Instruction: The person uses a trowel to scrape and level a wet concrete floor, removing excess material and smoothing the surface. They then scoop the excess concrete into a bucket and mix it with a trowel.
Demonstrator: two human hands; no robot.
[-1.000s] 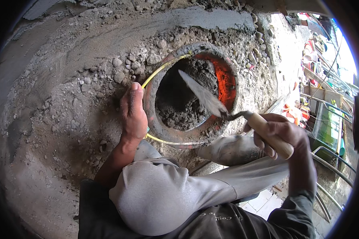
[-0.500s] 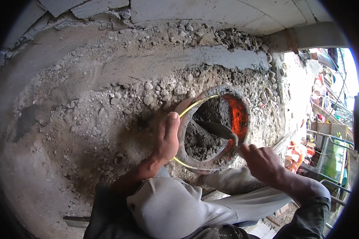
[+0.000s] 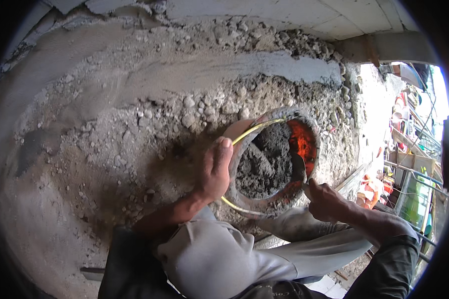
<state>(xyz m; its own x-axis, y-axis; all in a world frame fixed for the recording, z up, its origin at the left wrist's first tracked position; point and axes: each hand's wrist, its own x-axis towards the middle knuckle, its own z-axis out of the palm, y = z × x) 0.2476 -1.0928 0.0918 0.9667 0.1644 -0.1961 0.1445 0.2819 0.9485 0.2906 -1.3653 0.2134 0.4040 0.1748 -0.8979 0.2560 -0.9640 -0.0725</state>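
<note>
A round bucket with a red-orange inner wall and a grey-smeared rim stands in front of me. Wet grey mortar fills its lower part, with ridges and hollows on top. My left hand is closed over the bucket's left side, where a thin yellow handle runs under it; some of its fingers are hidden. In my right hand, at the near right rim, is the handle of a trowel. The trowel blade stands steeply against the inner right wall, seen nearly edge-on.
Rough ground with loose stones surrounds the bucket. A smooth grey mortar strip lies beyond, below a pale block wall. My bent legs are close on the near side. Boards, metal bars and clutter stand at the right.
The trowel blade has swung from lying across the mortar to standing at the bucket's right wall. My right hand has shifted slightly right and turned; my left keeps its hold.
</note>
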